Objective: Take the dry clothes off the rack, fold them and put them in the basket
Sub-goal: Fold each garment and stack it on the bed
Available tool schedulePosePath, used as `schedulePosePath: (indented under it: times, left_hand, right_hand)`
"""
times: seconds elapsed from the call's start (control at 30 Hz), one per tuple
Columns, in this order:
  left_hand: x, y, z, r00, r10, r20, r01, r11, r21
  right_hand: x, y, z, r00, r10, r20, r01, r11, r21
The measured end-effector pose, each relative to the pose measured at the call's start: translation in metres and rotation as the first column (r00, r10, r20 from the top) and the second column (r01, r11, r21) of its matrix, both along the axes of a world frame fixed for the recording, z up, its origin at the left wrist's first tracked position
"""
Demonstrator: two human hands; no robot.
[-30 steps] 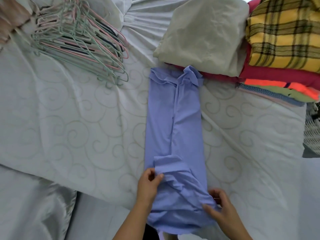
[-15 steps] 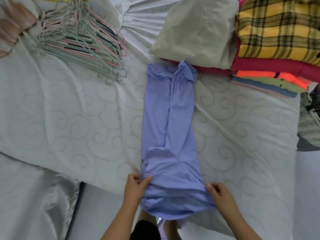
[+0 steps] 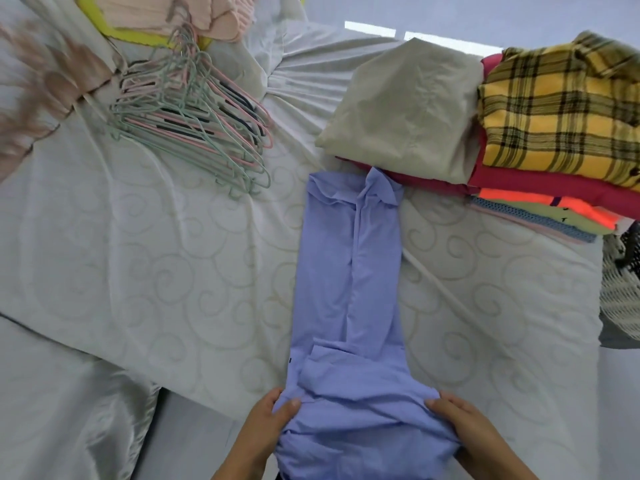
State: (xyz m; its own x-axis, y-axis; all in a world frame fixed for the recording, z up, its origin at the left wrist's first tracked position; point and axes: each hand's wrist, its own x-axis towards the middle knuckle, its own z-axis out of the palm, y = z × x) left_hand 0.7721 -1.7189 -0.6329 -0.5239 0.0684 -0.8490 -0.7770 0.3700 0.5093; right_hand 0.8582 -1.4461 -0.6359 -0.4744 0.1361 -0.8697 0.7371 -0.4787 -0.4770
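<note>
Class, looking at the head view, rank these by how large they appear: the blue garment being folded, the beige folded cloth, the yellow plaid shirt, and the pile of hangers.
1. blue garment
2. pile of hangers
3 and 4. beige folded cloth and yellow plaid shirt look about alike; the shirt is cut by the frame edge, so unranked.

one head cam only, wide-angle, looking steeply down and fwd over the bed (image 3: 145, 271) from its near edge. hands enter at frame bottom, close to the lens; far edge and right edge also in frame.
</note>
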Motion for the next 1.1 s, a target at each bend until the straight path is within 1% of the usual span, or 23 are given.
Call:
schedulePosePath:
  times: [0.07, 0.17, 0.27, 0.33, 0.37, 0.4, 0.43, 0.47, 0.5, 0.53, 0.57, 0.6, 0.63, 0.67, 0.7, 0.73, 0.77, 0.8, 0.87, 0.93, 1.0, 1.07, 1.1]
  left_hand:
    - [-0.021, 0.005, 0.005, 0.995, 0.073, 0.066, -0.079, 0.993, 0.089]
    - [-0.061, 0.019, 0.016, 0.973, 0.156, 0.169, -0.197, 0.945, 0.261]
    - [-0.126, 0.041, 0.015, 0.924, 0.217, 0.314, -0.321, 0.887, 0.332]
    - [-0.179, 0.062, 0.015, 0.89, 0.256, 0.378, -0.416, 0.797, 0.438]
    - [-0.205, 0.072, 0.016, 0.858, 0.323, 0.401, -0.495, 0.728, 0.475]
    - [-0.229, 0.079, 0.015, 0.824, 0.402, 0.398, -0.561, 0.677, 0.476]
    - [-0.249, 0.087, 0.011, 0.8, 0.475, 0.367, -0.6, 0.655, 0.46]
    - [-0.261, 0.09, 0.0, 0.816, 0.514, 0.266, -0.578, 0.71, 0.402]
    - [-0.265, 0.093, -0.009, 0.874, 0.47, 0.127, -0.486, 0.825, 0.29]
    - [-0.261, 0.091, -0.023, 0.948, 0.316, -0.033, -0.312, 0.946, 0.091]
    - [-0.252, 0.091, -0.038, 0.979, 0.143, -0.147, -0.16, 0.981, -0.108]
    - [-0.238, 0.092, -0.05, 0.981, 0.033, -0.192, -0.075, 0.973, -0.218]
    - [-0.225, 0.093, -0.058, 0.978, -0.012, -0.21, -0.039, 0.971, -0.238]
    - [-0.215, 0.095, -0.063, 0.974, -0.019, -0.225, -0.032, 0.975, -0.219]
    - [-0.207, 0.097, -0.068, 0.973, -0.011, -0.231, -0.039, 0.977, -0.21]
    - [-0.202, 0.099, -0.07, 0.974, -0.004, -0.227, -0.048, 0.975, -0.219]
    - [-0.199, 0.099, -0.071, 0.972, 0.003, -0.235, -0.056, 0.973, -0.222]
    - [-0.198, 0.099, -0.069, 0.975, 0.009, -0.223, -0.058, 0.976, -0.21]
    - [-0.191, 0.095, -0.061, 0.97, 0.011, -0.244, -0.049, 0.987, -0.151]
    - [-0.18, 0.087, -0.047, 0.959, 0.011, -0.284, -0.028, 0.998, -0.055]
    - [-0.161, 0.074, -0.033, 0.95, 0.026, -0.31, -0.023, 1.0, 0.015]
    - [-0.136, 0.059, -0.028, 0.95, 0.006, -0.312, -0.009, 1.0, -0.01]
    - [-0.12, 0.052, -0.028, 0.959, 0.0, -0.282, -0.007, 1.0, -0.022]
  right_hand:
    - [-0.02, 0.009, 0.002, 0.999, -0.053, 0.011, 0.053, 0.997, -0.058]
    - [-0.058, 0.025, 0.005, 0.992, -0.12, 0.024, 0.122, 0.977, -0.174]
    - [-0.121, 0.049, 0.006, 0.98, -0.192, 0.043, 0.197, 0.954, -0.226]
    - [-0.174, 0.066, 0.009, 0.977, -0.208, -0.039, 0.189, 0.942, -0.278]
    - [-0.2, 0.075, 0.008, 0.95, -0.301, -0.086, 0.26, 0.913, -0.315]
    - [-0.224, 0.083, 0.007, 0.904, -0.409, -0.124, 0.345, 0.87, -0.351]
    - [-0.247, 0.088, 0.01, 0.856, -0.493, -0.154, 0.419, 0.836, -0.353]
    - [-0.261, 0.089, 0.01, 0.824, -0.542, -0.168, 0.48, 0.824, -0.302]
    - [-0.267, 0.087, 0.004, 0.83, -0.531, -0.17, 0.504, 0.846, -0.175]
    - [-0.267, 0.082, -0.005, 0.881, -0.452, -0.143, 0.452, 0.891, -0.033]
    - [-0.26, 0.075, -0.018, 0.938, -0.336, -0.087, 0.344, 0.934, 0.1]
    - [-0.249, 0.066, -0.031, 0.98, -0.193, -0.036, 0.197, 0.959, 0.205]
    - [-0.237, 0.055, -0.046, 0.998, -0.065, -0.008, 0.065, 0.957, 0.282]
    - [-0.226, 0.044, -0.056, 1.0, 0.025, 0.01, -0.027, 0.936, 0.352]
    - [-0.216, 0.034, -0.064, 0.997, 0.068, 0.037, -0.078, 0.905, 0.419]
    - [-0.209, 0.027, -0.071, 0.997, 0.065, 0.043, -0.078, 0.875, 0.478]
    - [-0.205, 0.02, -0.075, 0.999, 0.029, 0.029, -0.039, 0.857, 0.514]
    - [-0.202, 0.013, -0.074, 1.0, -0.006, 0.006, 0.002, 0.856, 0.518]
    - [-0.195, 0.005, -0.07, 1.0, -0.01, -0.009, 0.013, 0.867, 0.498]
    - [-0.179, 0.004, -0.065, 1.0, -0.028, -0.009, 0.029, 0.884, 0.466]
    - [-0.154, 0.004, -0.064, 0.997, -0.079, -0.004, 0.074, 0.916, 0.394]
    - [-0.118, -0.002, -0.066, 0.991, -0.113, 0.068, 0.091, 0.958, 0.274]
    - [-0.095, -0.008, -0.072, 0.988, -0.095, 0.124, 0.063, 0.968, 0.241]
